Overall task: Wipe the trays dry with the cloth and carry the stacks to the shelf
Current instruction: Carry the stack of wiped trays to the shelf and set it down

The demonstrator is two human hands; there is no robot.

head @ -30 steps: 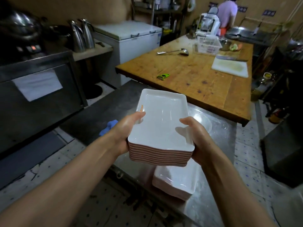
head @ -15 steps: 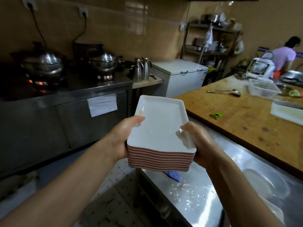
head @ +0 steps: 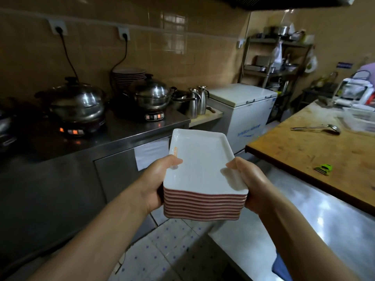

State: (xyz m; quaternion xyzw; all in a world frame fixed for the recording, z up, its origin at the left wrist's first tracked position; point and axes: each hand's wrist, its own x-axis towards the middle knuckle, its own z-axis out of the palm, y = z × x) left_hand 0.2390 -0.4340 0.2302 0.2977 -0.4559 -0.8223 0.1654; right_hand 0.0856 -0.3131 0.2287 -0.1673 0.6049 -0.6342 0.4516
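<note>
A stack of several rectangular trays (head: 199,165), white on top with reddish-brown edges, is held level at chest height over the aisle. My left hand (head: 156,179) grips its left side, thumb on the top tray's rim. On the right side my right hand (head: 250,184) does the same. A blue cloth (head: 281,267) shows at the lower right by my right forearm, at the steel table's edge. A metal shelf rack (head: 272,57) with pots and bags stands at the back right.
A steel counter (head: 132,134) on the left carries lidded pots on lit cookers and two jugs. A white chest freezer (head: 243,106) stands behind. The steel table (head: 324,216) and a wooden worktop (head: 316,151) with a ladle lie on the right. Tiled floor runs between.
My view has swung left, away from the steel table toward the counter and back wall. The stack stays gripped in both hands. The second tray stack has left the view.
</note>
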